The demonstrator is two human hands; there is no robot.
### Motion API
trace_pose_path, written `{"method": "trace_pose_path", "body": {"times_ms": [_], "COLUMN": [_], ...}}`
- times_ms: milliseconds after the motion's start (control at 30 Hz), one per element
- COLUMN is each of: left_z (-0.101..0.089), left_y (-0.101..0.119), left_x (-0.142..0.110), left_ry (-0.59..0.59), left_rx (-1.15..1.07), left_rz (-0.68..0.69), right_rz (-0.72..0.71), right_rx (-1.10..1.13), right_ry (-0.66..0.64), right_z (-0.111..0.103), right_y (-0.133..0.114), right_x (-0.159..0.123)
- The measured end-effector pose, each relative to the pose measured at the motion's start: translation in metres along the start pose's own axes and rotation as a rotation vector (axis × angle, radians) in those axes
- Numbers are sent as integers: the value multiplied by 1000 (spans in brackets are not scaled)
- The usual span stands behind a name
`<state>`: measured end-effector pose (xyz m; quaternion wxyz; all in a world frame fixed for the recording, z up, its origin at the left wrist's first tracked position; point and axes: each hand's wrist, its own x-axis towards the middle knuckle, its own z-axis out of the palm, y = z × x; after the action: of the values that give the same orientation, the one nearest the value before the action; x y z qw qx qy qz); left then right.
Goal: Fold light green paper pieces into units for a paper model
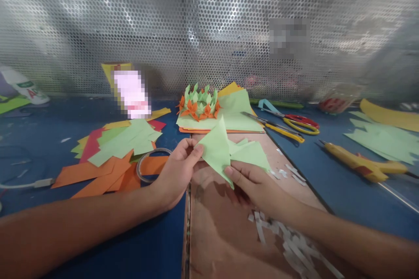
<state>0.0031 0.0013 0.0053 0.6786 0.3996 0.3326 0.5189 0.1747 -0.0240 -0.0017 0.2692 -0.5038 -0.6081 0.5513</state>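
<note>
Between my two hands, above the brown board, is a folded piece of light green paper with a pointed top. My left hand pinches its left corner between thumb and fingers. Lower down, my right hand grips the right edge near the bottom tip; some of its fingers are hidden behind the paper. More light green paper pieces lie just behind. Farther back, a ring of green and orange folded paper shapes rests on a stack of coloured sheets.
Orange strips, other coloured papers and a tape roll lie left. To the right are a craft knife, scissors, a yellow glue gun and green paper pieces. White scraps litter the board. A perforated metal wall stands behind.
</note>
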Motion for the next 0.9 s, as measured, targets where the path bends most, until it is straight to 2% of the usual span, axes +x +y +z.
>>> {"method": "trace_pose_path", "body": {"times_ms": [200,333,433,567,767,900], "left_z": [-5,-7,-7,-7,-7,-8], "left_y": [2,7,11,15,12,11], "left_x": [3,3,2,0,-1,-1], "left_ry": [-5,-70,-117,-95,-48,-55], "left_rx": [145,384,539,641,611,569], "left_rz": [140,244,201,160,98,104], "right_rz": [2,-41,-58,-43,-44,-22], "right_rx": [-79,-121,-135,-145,-195,-168], "right_ry": [47,65,67,53,109,55], "right_z": [0,-1,-2,-4,-6,-7], "right_y": [-5,-8,-4,0,-2,-3], "right_x": [-4,-5,-5,-5,-5,-4]}}
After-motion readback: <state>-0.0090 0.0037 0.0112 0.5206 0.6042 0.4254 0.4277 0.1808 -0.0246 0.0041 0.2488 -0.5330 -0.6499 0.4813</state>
